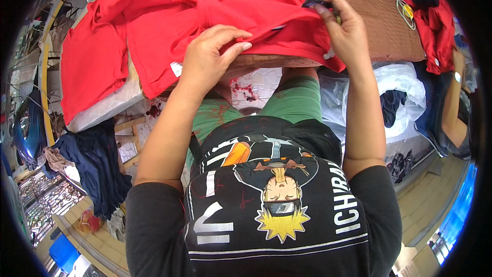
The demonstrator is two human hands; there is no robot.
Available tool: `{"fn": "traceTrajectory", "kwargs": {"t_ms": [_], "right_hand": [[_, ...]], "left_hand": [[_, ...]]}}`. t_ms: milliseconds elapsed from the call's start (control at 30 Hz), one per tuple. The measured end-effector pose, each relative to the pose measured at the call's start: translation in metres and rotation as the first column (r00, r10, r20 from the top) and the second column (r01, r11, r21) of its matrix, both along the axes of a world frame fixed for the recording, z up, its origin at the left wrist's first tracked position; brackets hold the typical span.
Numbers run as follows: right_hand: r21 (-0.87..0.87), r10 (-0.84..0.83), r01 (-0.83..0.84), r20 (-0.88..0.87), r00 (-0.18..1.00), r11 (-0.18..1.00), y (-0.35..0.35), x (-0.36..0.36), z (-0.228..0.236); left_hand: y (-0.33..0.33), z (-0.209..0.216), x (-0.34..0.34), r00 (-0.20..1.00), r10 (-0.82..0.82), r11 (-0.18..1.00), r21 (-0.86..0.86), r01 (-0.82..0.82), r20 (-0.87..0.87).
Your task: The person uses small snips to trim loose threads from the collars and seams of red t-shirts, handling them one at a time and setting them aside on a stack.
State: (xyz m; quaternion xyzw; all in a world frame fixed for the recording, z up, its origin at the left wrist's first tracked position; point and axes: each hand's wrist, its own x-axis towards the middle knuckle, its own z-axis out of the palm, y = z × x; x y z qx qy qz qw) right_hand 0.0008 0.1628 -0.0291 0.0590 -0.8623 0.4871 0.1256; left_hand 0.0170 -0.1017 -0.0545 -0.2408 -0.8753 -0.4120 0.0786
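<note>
A red garment (159, 36) is spread over the work surface in front of me, its near edge hanging over the front. My left hand (215, 48) is closed, thumb and fingers pinching a fold of this cloth near its edge. At the right end of the same fold is my right hand (346, 25), closed around a small dark tool (313, 3). The tool's far end pokes out past my fingertips, and a yellow-green bit shows under them; its exact kind is hard to make out. A white label (176, 68) sits at the garment's lower edge.
Brown padded cloth (379, 15) covers the surface on the right, with a yellow-and-white corded item (407, 11) on it. An open clear plastic bag (405, 87) holds dark cloth below. At far right, another person's arm (453, 97) reaches toward red cloth. Navy cloth (95, 164) hangs at left.
</note>
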Motion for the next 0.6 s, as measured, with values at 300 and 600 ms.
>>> {"fn": "traceTrajectory", "kwargs": {"t_ms": [300,600], "right_hand": [[0.246,0.024,-0.019,-0.016,1.0,0.969,0.012,-0.017,-0.055],[0.207,0.007,-0.002,-0.023,1.0,0.978,0.009,-0.014,-0.053]], "left_hand": [[-0.051,0.055,0.018,0.619,-0.397,0.896,0.138,0.423,0.678],[-0.002,0.016,0.028,0.953,-0.161,0.92,-0.389,0.051,-0.257]]}}
